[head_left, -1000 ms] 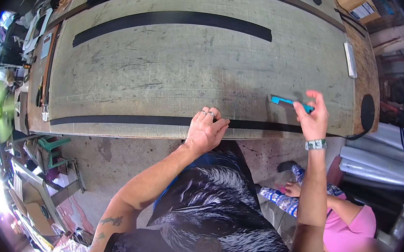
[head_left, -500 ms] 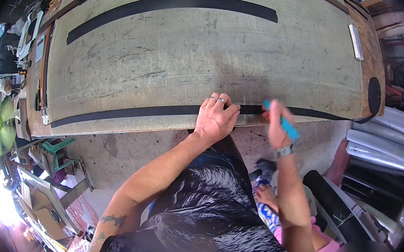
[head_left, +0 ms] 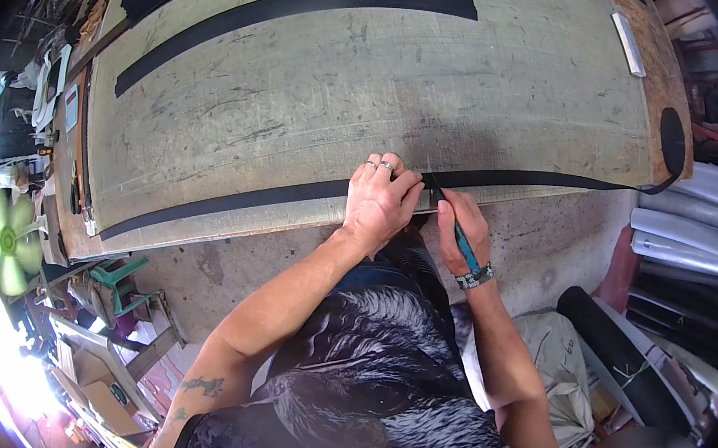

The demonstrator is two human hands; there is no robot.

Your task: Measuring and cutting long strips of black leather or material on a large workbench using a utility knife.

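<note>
Scuffed plywood table (head_left: 371, 96) — left hand (head_left: 378, 202) flat on black strip (head_left: 232, 199), right hand (head_left: 461, 227) gripping blue-handled knife (head_left: 461, 238).

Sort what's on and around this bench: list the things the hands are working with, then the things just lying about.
In use:
left hand pressing the near black strip
right hand holding a blue-handled tool at that strip
worktable

Lying about:
far black strip
white bar
green fan
grey rolls

Brown cardboard boxes (head_left: 98, 376) sit on the floor, lower left.
</note>
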